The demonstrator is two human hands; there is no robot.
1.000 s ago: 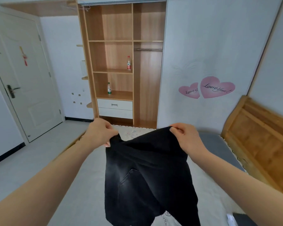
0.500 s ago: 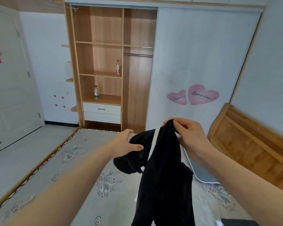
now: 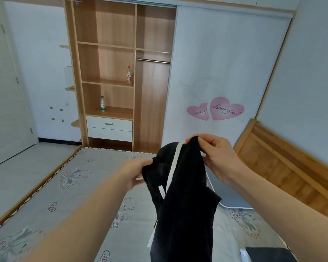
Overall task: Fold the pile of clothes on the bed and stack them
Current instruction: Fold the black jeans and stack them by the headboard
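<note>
- Step: mid-fold, black garment [image 3: 186,195] held up above the bed [image 3: 80,188].
- Right hand [image 3: 219,157] pinches top edge; left hand [image 3: 135,172] grips bunched part beside it.
- Next, probably: align edges, lay flat on bed, fold again.

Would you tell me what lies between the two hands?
In the head view, only the black garment spans from left hand to right hand.

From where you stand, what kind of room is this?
Most likely a bedroom: a bed with a patterned mattress and a wooden headboard, and an open wardrobe with shelves and a hanging rail.
</note>
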